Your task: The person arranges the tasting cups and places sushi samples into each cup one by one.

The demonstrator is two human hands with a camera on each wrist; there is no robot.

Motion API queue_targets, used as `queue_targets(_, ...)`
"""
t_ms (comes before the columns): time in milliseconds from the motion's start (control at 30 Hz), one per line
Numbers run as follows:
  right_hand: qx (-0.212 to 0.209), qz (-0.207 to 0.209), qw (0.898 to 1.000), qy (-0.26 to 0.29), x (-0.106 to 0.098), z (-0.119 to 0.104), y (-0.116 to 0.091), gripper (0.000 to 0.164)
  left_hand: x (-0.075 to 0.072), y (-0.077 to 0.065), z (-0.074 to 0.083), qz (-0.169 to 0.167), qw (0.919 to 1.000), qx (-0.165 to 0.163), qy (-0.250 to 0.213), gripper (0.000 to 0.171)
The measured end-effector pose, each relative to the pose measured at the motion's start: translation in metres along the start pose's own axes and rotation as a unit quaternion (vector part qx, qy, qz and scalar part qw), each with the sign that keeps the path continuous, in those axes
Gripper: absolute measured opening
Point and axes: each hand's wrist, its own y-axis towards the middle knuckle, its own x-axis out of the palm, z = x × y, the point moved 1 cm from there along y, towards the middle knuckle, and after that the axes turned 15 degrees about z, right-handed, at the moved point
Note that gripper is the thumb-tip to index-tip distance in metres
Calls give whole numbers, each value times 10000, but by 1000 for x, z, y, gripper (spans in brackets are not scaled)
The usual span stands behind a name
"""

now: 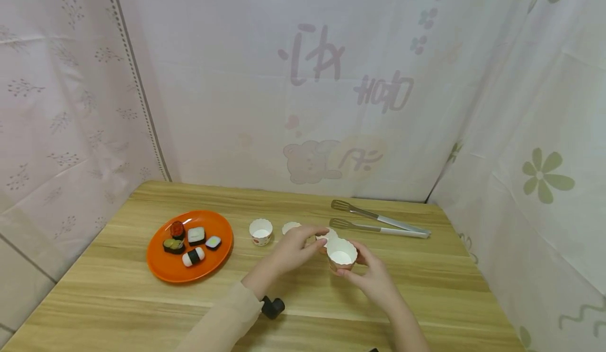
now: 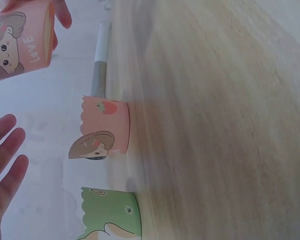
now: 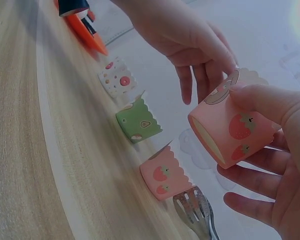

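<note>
pink paper cup [image 3: 220,122], held above the wooden table [image 1: 426,299], sits between thumb and fingers of the right hand [image 1: 375,278]; the left hand [image 1: 294,249] is near it, fingers loosely spread, above a green cup [image 2: 112,215].

the right hand [image 3: 292,172] grips a strawberry-print cup [image 3: 222,125] beside the left hand [image 3: 187,37]

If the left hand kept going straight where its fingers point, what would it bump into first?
Probably the standing pink cup. Depth is unclear, though: the left hand looks higher and might pass over the cup's rim.
</note>
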Motion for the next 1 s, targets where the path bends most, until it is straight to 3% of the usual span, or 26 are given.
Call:
queue_targets(467, -31, -41, 10000, 40, 0, 1, -1, 66, -2, -8, 7, 151, 9993, 161, -307, 42)
queue_targets(700, -109, -49, 9999, -5, 1, 4, 0, 67, -4, -9, 9, 242, 9986, 445, -175, 32)
queue_targets(1000, -115, -143, 9998, 56, 2, 4, -1, 66, -5, -11, 8, 101, 9971, 747, -101, 29)
